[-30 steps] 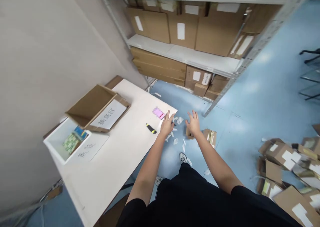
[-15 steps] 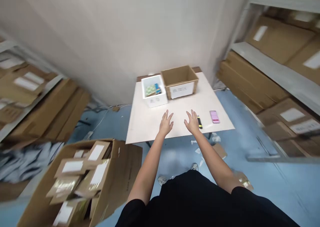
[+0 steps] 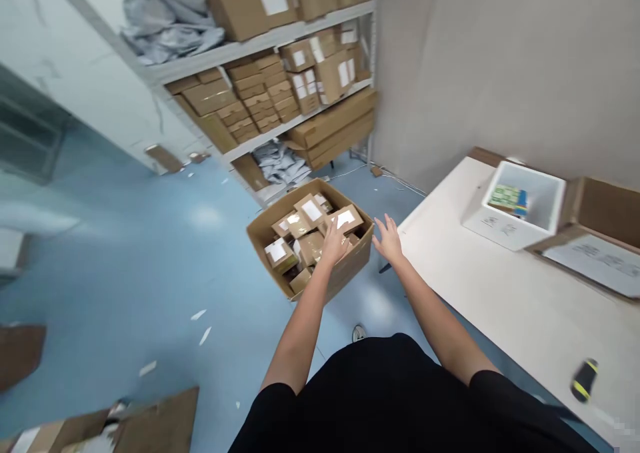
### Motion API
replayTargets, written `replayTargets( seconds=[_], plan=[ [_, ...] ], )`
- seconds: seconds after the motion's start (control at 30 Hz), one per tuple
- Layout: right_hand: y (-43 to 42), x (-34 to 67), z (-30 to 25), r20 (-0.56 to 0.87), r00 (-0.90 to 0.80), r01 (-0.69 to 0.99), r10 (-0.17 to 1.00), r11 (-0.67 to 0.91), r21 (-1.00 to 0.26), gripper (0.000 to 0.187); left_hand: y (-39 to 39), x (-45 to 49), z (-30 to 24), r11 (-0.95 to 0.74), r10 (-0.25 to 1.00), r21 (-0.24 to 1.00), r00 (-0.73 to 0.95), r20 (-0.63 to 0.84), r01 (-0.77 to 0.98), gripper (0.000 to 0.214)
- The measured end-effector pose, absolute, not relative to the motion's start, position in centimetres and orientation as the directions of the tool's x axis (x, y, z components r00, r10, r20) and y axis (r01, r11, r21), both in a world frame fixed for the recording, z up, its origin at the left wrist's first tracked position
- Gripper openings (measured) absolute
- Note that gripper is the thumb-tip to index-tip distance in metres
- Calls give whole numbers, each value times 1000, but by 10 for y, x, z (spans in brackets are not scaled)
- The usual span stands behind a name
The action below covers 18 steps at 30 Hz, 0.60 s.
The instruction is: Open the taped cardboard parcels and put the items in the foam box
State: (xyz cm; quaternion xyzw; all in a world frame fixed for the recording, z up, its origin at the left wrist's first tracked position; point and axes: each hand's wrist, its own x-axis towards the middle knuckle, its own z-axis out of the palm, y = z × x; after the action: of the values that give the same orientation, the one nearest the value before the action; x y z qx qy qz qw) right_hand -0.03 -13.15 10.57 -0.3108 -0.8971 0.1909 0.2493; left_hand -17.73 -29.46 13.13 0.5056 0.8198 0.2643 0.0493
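A large open cardboard box (image 3: 350, 271) stands on the floor, filled with several small taped parcels (image 3: 310, 210) bearing white labels. My left hand (image 3: 334, 243) is over its near right part, fingers apart and nothing held; whether it touches a parcel I cannot tell. Just beyond the box's right rim, my right hand (image 3: 388, 241) hovers with its fingers spread, between the box and the table corner. Both hands are bare.
On the right is a white table (image 3: 450, 266) with a white bin (image 3: 520, 230) of small packets, a labelled cardboard box (image 3: 595, 260) and a black-and-yellow tool (image 3: 584, 380). Shelving (image 3: 270, 133) full of cartons stands behind. Flattened cardboard (image 3: 160, 420) lies lower left.
My view has swung left, from the table to the parcel box. My hands, over the table before, are now at the box, still empty with fingers apart.
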Motion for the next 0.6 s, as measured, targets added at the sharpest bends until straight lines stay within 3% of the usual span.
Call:
replayTargets(
  seconds=[0.23, 0.47, 0.6],
  plan=[
    [-138, -140, 94, 211, -859, 324, 466, 815, -480, 68, -352, -257, 110, 632, 665, 497, -745, 46, 594, 68],
    [-74, -199, 46, 115, -902, 311, 417, 810, -496, 79, -254, -266, 29, 708, 653, 519, -725, -221, 479, 68],
    [-33, -216, 9, -6, -927, 330, 376, 805, -494, 76, -189, -270, -22, 793, 597, 438, -680, -426, 423, 82]
  ],
)
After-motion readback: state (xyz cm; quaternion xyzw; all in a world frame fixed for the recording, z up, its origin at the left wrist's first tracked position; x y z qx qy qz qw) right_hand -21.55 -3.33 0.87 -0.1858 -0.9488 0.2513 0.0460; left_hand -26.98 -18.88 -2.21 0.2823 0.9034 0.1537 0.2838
